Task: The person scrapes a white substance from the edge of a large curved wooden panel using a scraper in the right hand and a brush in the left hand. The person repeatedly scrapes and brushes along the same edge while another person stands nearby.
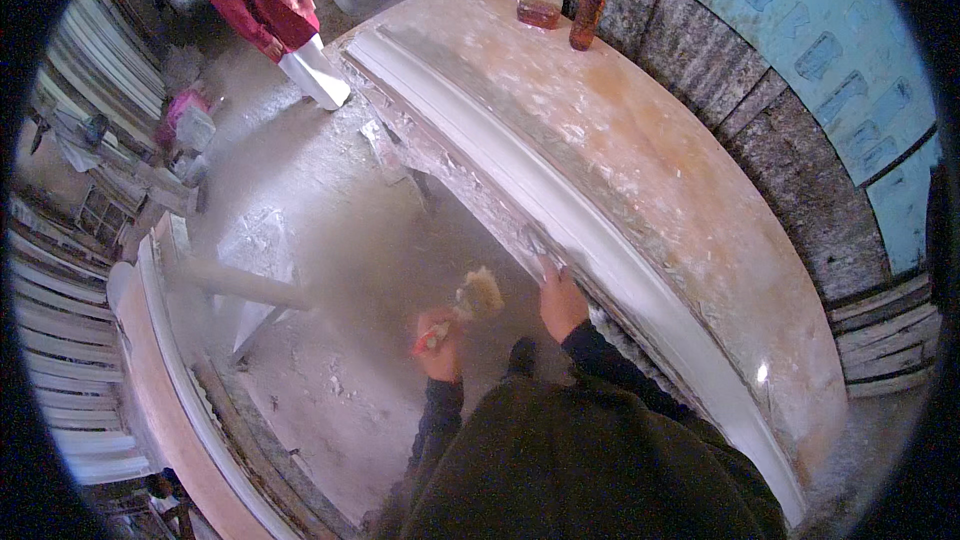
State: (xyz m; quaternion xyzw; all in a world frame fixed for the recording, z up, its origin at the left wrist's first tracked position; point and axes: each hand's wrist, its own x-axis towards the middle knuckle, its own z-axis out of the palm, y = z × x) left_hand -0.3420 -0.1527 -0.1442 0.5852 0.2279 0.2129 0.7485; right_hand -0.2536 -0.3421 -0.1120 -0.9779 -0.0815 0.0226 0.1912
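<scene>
My left hand [437,342] is closed around a brush [481,293] with a red handle and a thick, pale bristle head, held over the floor beside the workbench. The bristles point up and to the right, apart from the bench. My right hand [562,305] is at the bench's near edge, its fingers curled at the rim. A small greyish piece shows at its fingertips, too blurred to name. Along that edge runs a long white moulding [560,190], smooth and ridged, looking like plaster cornice. It lies on the pinkish, white-smeared bench top [690,210].
A clear container [540,12] with reddish liquid and a red-capped amber bottle [588,18] stand at the bench's far end. A person [265,10] in red stands far left. Another bench [170,360] is at left, near stacked white strips [75,370]. Pale dust covers the floor [340,450].
</scene>
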